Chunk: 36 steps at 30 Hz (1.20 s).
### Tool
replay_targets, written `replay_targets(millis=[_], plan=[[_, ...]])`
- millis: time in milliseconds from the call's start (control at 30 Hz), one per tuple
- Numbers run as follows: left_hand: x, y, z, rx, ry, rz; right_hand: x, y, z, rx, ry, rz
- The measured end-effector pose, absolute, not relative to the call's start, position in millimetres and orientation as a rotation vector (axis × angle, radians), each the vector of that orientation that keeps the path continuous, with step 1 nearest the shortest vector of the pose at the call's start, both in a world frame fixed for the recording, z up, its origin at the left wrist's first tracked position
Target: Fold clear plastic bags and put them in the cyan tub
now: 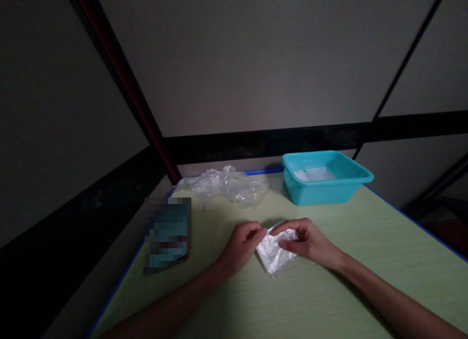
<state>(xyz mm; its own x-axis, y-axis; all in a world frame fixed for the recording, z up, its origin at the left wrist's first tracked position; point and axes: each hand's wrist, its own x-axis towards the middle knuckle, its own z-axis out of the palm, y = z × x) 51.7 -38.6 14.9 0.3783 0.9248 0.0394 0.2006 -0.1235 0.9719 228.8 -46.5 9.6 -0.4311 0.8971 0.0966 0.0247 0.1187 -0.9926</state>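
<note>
A small, whitish plastic-wrapped packet is held between both hands, just over the green table. My left hand pinches its upper left corner, with the fingers curled and the thumb pressed on top. From the right, my right hand curves over the packet, its thumb and forefinger on the wrap. The packet's lower corner points toward me. What is inside the shiny wrap cannot be made out.
Crumpled clear plastic lies at the table's back left. A turquoise basin with something white inside stands at the back right. At the left edge is a blurred, dark-bordered flat item. Wall panels rise behind.
</note>
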Motion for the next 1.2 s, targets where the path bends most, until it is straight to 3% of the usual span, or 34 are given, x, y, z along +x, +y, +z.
replay_targets(millis=[1200], plan=[[50.3,-38.0,17.9,1.42,1.092,1.019,231.1,-40.0,8.4,-1.012,-1.381,1.344]])
